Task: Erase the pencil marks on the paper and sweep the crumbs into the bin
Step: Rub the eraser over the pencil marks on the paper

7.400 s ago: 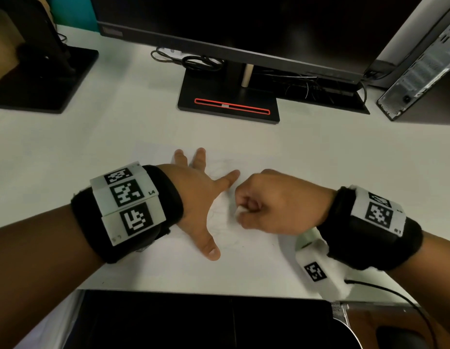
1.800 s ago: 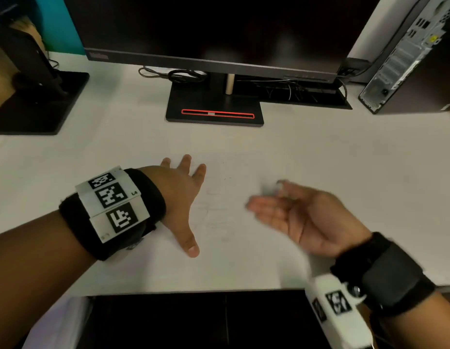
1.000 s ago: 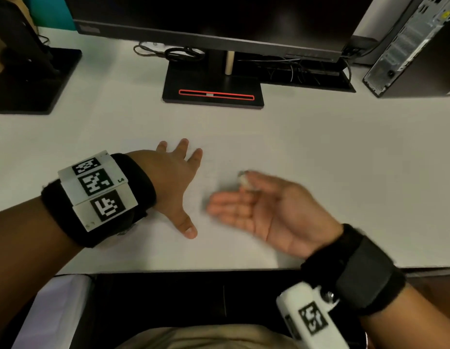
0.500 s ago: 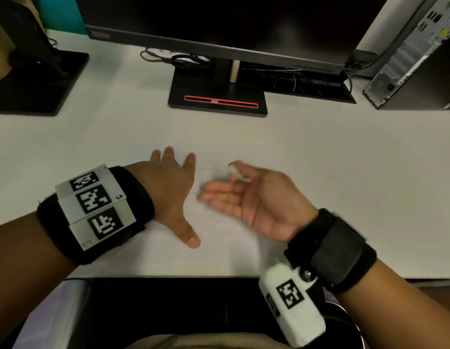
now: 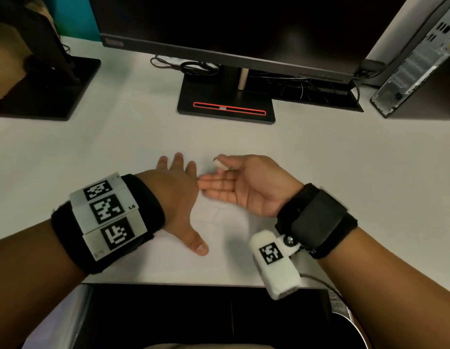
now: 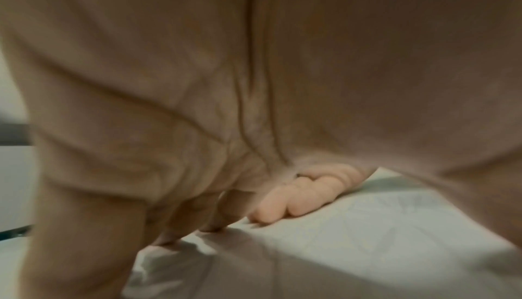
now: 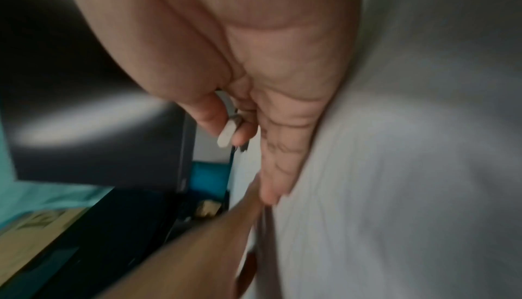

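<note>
A white sheet of paper with faint pencil lines lies on the white desk. My left hand presses flat on the sheet's left part, fingers straight and thumb spread. My right hand stands on its little-finger edge on the paper, palm facing me, and its straight fingertips almost touch the left hand. Its thumb and index finger pinch a small white eraser, also in the right wrist view as the eraser. The left wrist view shows my left fingers on the paper. No crumbs can be made out.
A monitor on a black stand and loose cables sit behind the paper. A computer tower stands at the back right, another black stand at the back left. Below the desk's front edge is a dark space with a round metal rim.
My right hand went from a fist on the eraser to straight fingers, then slid left across the paper until its fingertips reached the left hand. The left hand stayed flat.
</note>
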Action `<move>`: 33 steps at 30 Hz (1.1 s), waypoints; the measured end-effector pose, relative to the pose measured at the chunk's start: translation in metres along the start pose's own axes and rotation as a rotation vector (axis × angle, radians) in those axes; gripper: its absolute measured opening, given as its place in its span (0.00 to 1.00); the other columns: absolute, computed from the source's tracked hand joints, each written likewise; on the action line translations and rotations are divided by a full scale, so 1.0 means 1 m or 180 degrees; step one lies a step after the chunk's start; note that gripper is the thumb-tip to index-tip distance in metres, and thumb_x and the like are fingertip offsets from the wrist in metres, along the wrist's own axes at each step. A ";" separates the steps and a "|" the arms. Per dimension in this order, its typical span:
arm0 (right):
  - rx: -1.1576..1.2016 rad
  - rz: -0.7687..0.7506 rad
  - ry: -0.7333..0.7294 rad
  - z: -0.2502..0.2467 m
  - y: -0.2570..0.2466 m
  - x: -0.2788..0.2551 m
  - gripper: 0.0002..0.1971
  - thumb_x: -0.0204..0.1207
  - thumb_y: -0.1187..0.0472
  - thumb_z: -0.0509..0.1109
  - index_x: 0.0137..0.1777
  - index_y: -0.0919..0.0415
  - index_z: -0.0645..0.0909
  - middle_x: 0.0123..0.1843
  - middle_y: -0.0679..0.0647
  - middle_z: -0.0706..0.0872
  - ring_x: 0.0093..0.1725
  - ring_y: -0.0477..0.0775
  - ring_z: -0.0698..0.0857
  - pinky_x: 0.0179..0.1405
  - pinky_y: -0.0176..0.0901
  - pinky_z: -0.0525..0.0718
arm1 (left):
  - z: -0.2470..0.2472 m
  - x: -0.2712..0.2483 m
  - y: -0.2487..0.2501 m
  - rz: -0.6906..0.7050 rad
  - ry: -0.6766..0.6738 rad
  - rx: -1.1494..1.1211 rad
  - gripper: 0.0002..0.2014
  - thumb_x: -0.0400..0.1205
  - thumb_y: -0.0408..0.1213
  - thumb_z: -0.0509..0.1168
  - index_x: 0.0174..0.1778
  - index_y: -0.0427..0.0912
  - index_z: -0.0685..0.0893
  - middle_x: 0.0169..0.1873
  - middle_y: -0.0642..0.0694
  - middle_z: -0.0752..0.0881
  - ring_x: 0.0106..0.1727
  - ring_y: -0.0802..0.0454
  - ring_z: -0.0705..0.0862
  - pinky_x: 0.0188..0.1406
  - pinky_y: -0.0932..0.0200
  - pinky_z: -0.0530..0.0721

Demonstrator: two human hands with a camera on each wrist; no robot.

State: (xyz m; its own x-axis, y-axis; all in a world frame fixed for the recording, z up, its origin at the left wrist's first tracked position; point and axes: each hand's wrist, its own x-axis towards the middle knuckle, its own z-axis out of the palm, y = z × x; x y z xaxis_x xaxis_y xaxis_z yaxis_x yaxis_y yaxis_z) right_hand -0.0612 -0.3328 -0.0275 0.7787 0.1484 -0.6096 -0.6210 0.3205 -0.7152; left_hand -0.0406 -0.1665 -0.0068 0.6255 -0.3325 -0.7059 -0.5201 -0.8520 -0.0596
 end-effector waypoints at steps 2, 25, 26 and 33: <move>0.0258 0.0030 0.0108 -0.012 -0.009 0.011 0.17 0.91 0.54 0.58 0.50 0.70 0.77 0.60 0.74 0.89 0.61 0.68 0.91 0.61 0.57 0.90 | 0.001 0.000 0.000 -0.0001 -0.0007 -0.0010 0.81 0.57 0.79 0.73 0.83 0.34 0.26 0.83 0.31 0.28 0.86 0.28 0.37 0.83 0.33 0.59; -0.1427 -0.0518 0.0335 -0.052 -0.005 -0.043 0.08 0.87 0.62 0.66 0.45 0.61 0.79 0.29 0.60 0.82 0.20 0.53 0.78 0.18 0.38 0.80 | -0.003 0.006 0.002 0.0305 0.0107 -0.0163 0.70 0.59 0.72 0.78 0.79 0.74 0.25 0.84 0.37 0.27 0.85 0.26 0.34 0.81 0.29 0.60; -0.2421 -0.0430 0.0102 -0.048 0.002 -0.051 0.11 0.86 0.59 0.67 0.42 0.61 0.79 0.28 0.58 0.82 0.20 0.53 0.77 0.18 0.38 0.77 | -0.004 0.007 0.002 0.0343 0.0125 -0.0188 0.68 0.60 0.73 0.77 0.78 0.78 0.26 0.85 0.38 0.28 0.85 0.27 0.34 0.82 0.29 0.59; -0.5131 -0.0929 0.0236 -0.057 0.003 -0.061 0.17 0.88 0.50 0.62 0.43 0.60 0.80 0.32 0.47 0.80 0.32 0.45 0.78 0.37 0.43 0.74 | -0.004 0.010 0.004 0.0356 0.0088 -0.0115 0.65 0.58 0.76 0.75 0.73 0.85 0.27 0.84 0.36 0.27 0.84 0.24 0.33 0.82 0.29 0.55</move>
State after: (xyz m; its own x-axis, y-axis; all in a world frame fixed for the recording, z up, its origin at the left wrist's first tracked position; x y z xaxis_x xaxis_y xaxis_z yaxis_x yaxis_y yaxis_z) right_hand -0.1156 -0.3942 -0.0116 0.9031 0.2035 -0.3782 0.0544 -0.9277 -0.3695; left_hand -0.0334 -0.1747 -0.0113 0.5808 -0.4369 -0.6869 -0.5666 -0.8228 0.0443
